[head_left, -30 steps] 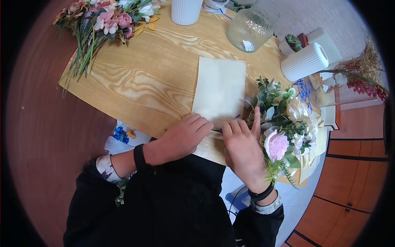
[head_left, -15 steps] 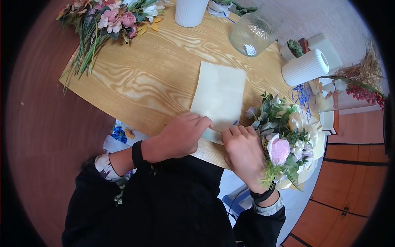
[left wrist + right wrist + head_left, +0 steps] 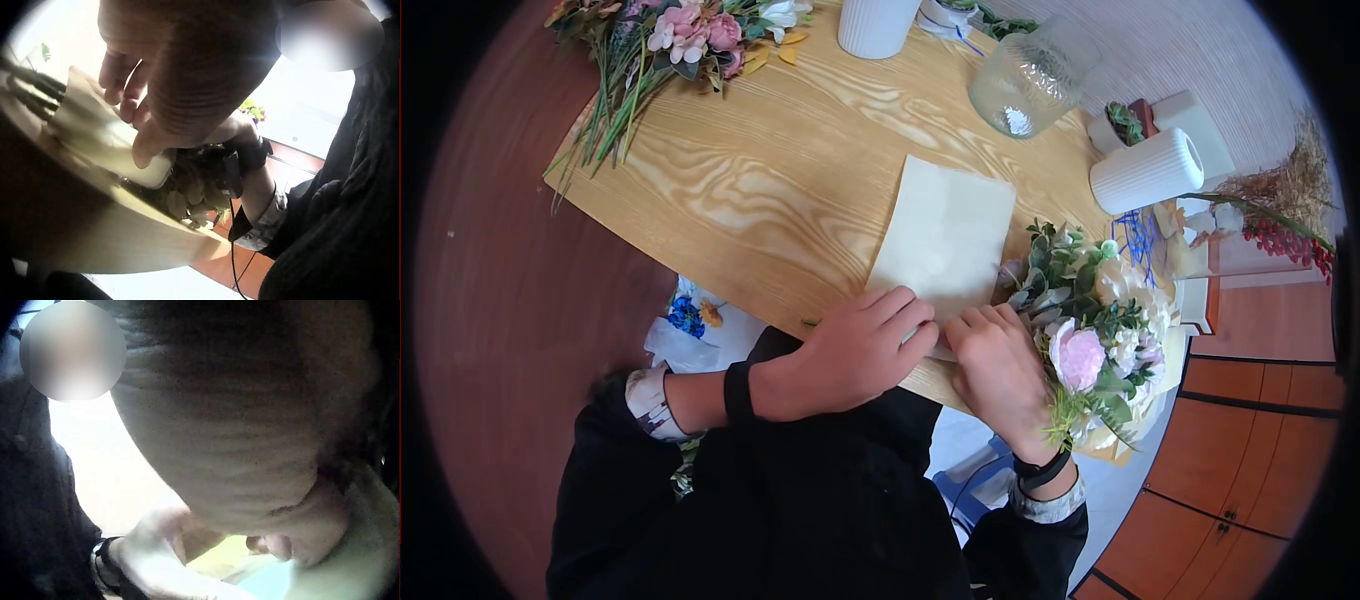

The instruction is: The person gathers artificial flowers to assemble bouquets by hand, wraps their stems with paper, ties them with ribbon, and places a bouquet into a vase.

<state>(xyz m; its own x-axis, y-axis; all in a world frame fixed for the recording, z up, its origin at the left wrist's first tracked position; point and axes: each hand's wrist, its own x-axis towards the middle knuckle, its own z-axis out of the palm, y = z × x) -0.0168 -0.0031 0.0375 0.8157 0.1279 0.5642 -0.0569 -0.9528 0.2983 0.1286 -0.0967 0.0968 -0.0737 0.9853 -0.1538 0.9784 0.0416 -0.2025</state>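
A cream sheet of paper [image 3: 950,225] lies on the wooden table, its near end under both hands. My left hand [image 3: 865,345] bends its fingers over this near end; in the left wrist view its thumb and fingertips [image 3: 142,153] are at the paper. Facing it, my right hand [image 3: 1000,370] curls its fingers down beside the paper's near right corner. What its fingertips hold is hidden, so I cannot tell. Close against the right hand lies a bouquet [image 3: 1080,355] of pink and white artificial flowers with green leaves. A short green stem end [image 3: 810,322] shows left of the left hand.
Loose artificial flowers [image 3: 700,40] lie at the back left of the table [image 3: 740,200]. A white ribbed vase [image 3: 878,22], a glass vase [image 3: 1025,90] and a tipped white vase [image 3: 1148,170] are at the back. Blue ties [image 3: 1137,240] lie beyond the bouquet.
My right index finger, stretched out a second ago, has bent down. The left fingers have moved over the paper's near end. The blue piece seen between the hands is now hidden.
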